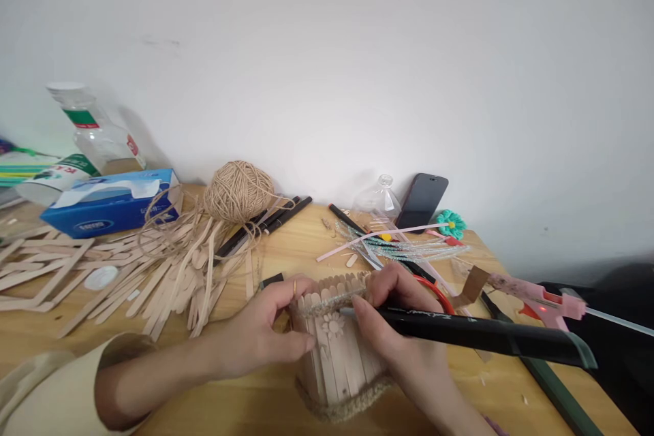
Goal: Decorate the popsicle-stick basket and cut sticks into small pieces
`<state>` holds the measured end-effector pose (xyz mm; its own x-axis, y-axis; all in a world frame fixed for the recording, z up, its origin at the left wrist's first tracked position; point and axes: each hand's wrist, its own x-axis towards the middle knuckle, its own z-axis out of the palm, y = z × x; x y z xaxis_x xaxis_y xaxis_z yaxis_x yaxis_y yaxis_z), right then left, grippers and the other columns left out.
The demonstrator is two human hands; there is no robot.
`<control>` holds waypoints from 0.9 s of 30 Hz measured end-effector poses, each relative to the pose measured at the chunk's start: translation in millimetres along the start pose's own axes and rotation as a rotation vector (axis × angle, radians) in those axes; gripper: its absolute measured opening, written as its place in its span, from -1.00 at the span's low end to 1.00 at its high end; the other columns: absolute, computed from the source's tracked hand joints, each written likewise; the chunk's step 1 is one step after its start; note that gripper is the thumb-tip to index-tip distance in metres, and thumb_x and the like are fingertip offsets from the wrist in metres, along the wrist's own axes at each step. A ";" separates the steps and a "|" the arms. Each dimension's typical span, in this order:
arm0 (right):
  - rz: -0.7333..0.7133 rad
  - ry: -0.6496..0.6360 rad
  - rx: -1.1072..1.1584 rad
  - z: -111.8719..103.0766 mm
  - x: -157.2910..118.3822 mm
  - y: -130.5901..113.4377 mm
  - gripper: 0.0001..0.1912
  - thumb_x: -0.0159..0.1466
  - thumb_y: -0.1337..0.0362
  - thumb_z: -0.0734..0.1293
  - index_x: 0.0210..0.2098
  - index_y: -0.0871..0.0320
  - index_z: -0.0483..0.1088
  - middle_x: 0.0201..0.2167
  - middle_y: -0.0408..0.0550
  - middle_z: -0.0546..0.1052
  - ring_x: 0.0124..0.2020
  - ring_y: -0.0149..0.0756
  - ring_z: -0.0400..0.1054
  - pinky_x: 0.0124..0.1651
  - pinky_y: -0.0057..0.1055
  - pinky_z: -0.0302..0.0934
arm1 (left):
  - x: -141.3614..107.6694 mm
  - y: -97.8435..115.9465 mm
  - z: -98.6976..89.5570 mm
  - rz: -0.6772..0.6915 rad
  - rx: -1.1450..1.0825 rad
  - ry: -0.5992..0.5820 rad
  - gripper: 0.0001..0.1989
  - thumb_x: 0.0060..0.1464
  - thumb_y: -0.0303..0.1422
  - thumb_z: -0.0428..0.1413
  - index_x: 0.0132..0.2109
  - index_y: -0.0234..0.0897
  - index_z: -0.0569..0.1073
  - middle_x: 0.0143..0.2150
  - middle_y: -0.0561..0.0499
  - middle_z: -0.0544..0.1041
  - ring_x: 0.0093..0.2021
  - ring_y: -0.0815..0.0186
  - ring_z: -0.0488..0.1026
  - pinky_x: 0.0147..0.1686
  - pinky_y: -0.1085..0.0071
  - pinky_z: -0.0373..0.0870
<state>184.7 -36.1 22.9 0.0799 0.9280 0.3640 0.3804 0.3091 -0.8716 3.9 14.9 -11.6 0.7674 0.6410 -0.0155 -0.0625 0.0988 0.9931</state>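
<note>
A small holder made of upright craft sticks (340, 368) leans on the table in front of me, with a twine band round its base and a glittery strip near its top. A pale flower shape (334, 325) sits on its front. My left hand (278, 323) grips the holder's left side, thumb on the front and fingers at the rim. In my right hand (401, 317) is a black marker pen (475, 330), its tip close to the flower. The fingers of that hand also rest against the holder's upper right.
Loose craft sticks (168, 286), a twine ball (239, 191) and a blue tissue box (112, 204) lie at left. Behind are glittery pipe cleaners (409, 245), a phone (423, 201) and a clear bottle (381, 199). A pink glue gun (549, 303) lies at right.
</note>
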 end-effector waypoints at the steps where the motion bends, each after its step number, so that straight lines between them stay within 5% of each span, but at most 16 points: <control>1: 0.001 -0.001 -0.002 0.1 0.0 -0.1 -0.74 0.14 0.34 0.31 -0.56 0.08 0.10 -0.65 -0.31 0.17 -0.62 -0.47 0.03 -0.59 -0.53 -0.04 | 0.1 0.6 0.1 -0.001 -0.001 -0.001 -0.76 -0.09 -0.38 0.14 -0.21 -0.30 0.36 -0.26 0.05 0.32 -0.20 0.26 0.26 -0.19 0.37 0.19; 27: -0.001 -0.039 0.022 -1.0 -2.0 -3.5 -0.74 0.13 0.37 0.30 -0.56 0.09 0.11 -0.65 -0.30 0.17 -0.62 -0.47 0.03 -0.60 -0.54 -0.04 | -1.4 -0.6 -0.6 0.034 0.054 -0.005 -0.69 -0.07 -0.39 0.13 -0.11 -0.28 0.39 -0.21 0.02 0.34 -0.14 0.22 0.27 -0.13 0.33 0.19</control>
<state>184.1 -39.2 25.6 0.0431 0.9350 0.3519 0.3599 0.3141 -0.8785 2.6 14.4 -12.3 0.7686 0.6394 0.0192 -0.0546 0.0357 0.9979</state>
